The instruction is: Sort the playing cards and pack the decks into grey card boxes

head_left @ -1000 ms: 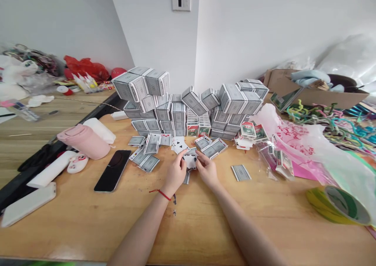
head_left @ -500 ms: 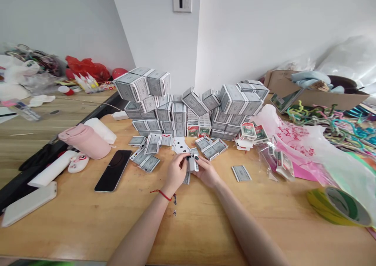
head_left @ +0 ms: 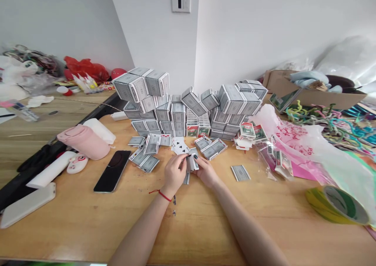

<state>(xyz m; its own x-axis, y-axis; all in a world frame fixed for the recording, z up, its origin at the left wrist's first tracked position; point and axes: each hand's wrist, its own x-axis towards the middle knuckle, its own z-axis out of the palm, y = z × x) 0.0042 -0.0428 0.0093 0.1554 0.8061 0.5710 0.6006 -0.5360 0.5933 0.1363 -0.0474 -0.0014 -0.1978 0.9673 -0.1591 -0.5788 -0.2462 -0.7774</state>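
Observation:
Between my two hands is a small folded piece made of playing cards (head_left: 192, 163), held over the table. My left hand (head_left: 175, 172) pinches its left edge, with thumb and fingertips together. On the other side my right hand (head_left: 206, 172) grips it, a dark-nailed finger lying on top. A patterned card (head_left: 187, 178) lies below the hands, partly covered. Just beyond, face-up cards (head_left: 179, 145) showing clubs are spread. Loose card pieces (head_left: 146, 161) lie to the left, and others (head_left: 214, 148) to the right. Behind them stand stacked blocks covered in grey-backed cards (head_left: 178, 115).
A black phone (head_left: 112, 171), a pink pouch-like thing (head_left: 85, 140) and a white power-bank-like slab (head_left: 29, 205) lie left. At right are a single card (head_left: 240, 172), card boxes (head_left: 247, 130), plastic bags (head_left: 296, 140) and a roll of yellow-green tape (head_left: 337, 205).
The folded card piece has tilted slightly between my fingers. Both hands stay in nearly the same place, and the whole view has shifted a little.

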